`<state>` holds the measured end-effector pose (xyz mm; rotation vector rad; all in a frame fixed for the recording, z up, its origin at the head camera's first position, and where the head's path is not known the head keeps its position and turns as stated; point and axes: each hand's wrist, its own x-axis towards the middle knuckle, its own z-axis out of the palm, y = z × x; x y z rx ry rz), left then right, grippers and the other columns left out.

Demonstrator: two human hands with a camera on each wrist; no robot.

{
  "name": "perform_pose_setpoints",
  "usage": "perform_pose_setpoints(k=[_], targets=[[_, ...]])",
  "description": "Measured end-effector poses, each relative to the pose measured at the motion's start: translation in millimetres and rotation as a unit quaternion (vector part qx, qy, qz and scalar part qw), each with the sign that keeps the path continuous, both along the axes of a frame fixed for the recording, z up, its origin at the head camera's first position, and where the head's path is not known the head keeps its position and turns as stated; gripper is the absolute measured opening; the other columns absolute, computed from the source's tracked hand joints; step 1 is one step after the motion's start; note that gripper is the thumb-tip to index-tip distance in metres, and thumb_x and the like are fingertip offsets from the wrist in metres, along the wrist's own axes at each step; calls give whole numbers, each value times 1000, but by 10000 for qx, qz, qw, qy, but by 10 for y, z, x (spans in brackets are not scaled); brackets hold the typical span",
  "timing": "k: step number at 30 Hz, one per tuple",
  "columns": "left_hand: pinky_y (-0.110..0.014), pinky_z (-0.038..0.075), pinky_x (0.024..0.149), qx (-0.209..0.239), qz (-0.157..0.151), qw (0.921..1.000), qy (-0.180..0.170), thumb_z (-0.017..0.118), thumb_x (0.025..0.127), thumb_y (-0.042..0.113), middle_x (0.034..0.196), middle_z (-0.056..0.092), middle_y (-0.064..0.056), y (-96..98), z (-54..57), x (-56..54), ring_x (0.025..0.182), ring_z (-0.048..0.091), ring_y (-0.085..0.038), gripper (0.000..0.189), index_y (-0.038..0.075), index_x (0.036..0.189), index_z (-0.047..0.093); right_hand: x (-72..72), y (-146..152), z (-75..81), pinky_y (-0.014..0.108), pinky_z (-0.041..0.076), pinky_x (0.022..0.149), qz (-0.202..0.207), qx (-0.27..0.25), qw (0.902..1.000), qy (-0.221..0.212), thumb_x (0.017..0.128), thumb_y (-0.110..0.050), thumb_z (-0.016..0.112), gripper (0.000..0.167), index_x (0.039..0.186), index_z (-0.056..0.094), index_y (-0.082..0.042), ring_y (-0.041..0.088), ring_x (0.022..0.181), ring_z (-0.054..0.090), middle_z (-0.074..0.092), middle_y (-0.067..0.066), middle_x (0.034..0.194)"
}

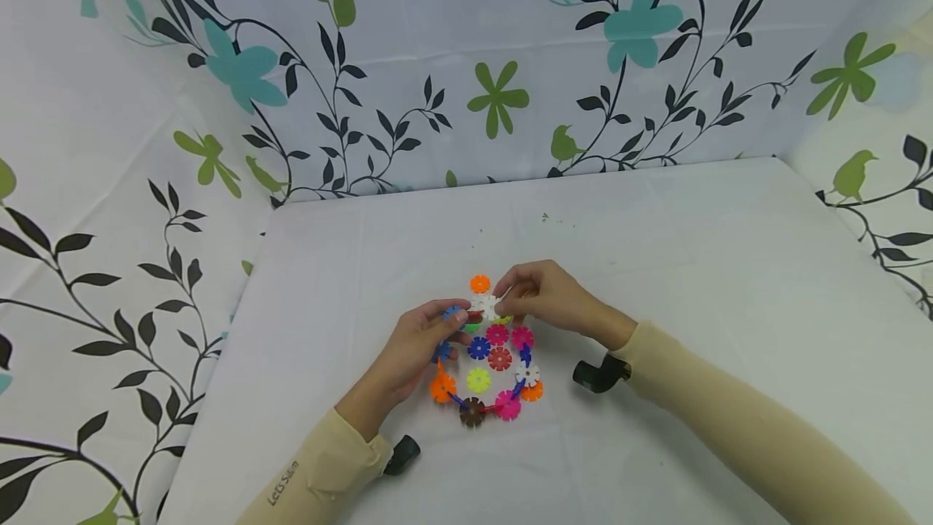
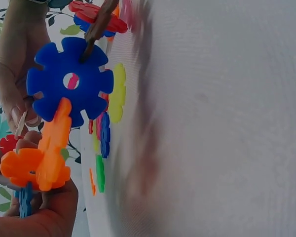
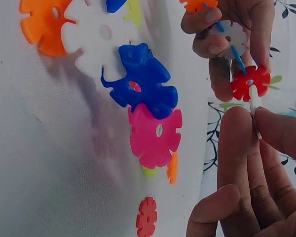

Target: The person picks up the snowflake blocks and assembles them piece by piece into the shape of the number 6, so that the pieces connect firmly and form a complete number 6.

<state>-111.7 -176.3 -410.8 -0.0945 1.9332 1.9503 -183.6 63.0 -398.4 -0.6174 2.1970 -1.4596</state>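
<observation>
**Between the two hands, a joint easily lost**

Just beyond the left hand's fingertips, a white notched disc (image 3: 253, 98) is pinched by its rim in the right hand (image 1: 557, 298) and set close against a red notched disc (image 3: 240, 88); whether their slots are engaged cannot be told. By the left hand (image 1: 414, 345), a blue notched disc (image 1: 453, 313) is gripped. If the slots are met askew, the white disc could be twisted from so slight a pinch. Nearer the body than both grips, joints in the linked chain (image 1: 508, 406), such as at its brown disc (image 1: 472, 412), might be sprung by a tug.

Smooth, apparently hard plastic is suggested by the glossy surfaces. Each flat round is cut with petal-like lobes and pierced centrally. Under the hands, a matt white tabletop (image 1: 656, 249) is faintly textured.
</observation>
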Motion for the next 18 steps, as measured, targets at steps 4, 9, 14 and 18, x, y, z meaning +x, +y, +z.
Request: perform_pose_setpoints(k=[4,9,14,18], targets=[[-26,53,74,-70,-222,9997,122,60,104,28,118,69,-21,5,12,-1,99,66,-30,41,8,139,58,29,-4,23,50,57,81,-43,102,9999,100,90,-20,79,22,107,73,-6,25,77,72,74,10,86],[-27,52,74,-137,-494,9984,219,59,104,30,106,71,-21,8,16,4,100,64,-37,40,9,137,59,56,-3,51,43,59,78,-75,191,9996,173,90,-19,79,23,106,73,-4,22,77,72,74,5,85],[-27,49,69,-163,-630,9977,210,59,104,31,98,72,-14,0,-1,1,90,62,-36,37,10,134,61,63,2,38,39,59,76,-6,177,9996,227,89,-17,79,16,100,74,-6,20,78,72,74,2,85],[-27,50,70,-209,-661,9974,217,60,103,30,98,73,-15,-8,-2,-2,86,61,-35,35,11,133,63,66,3,19,37,59,75,18,180,9992,353,89,-17,80,13,96,75,-7,19,77,72,74,1,85]])
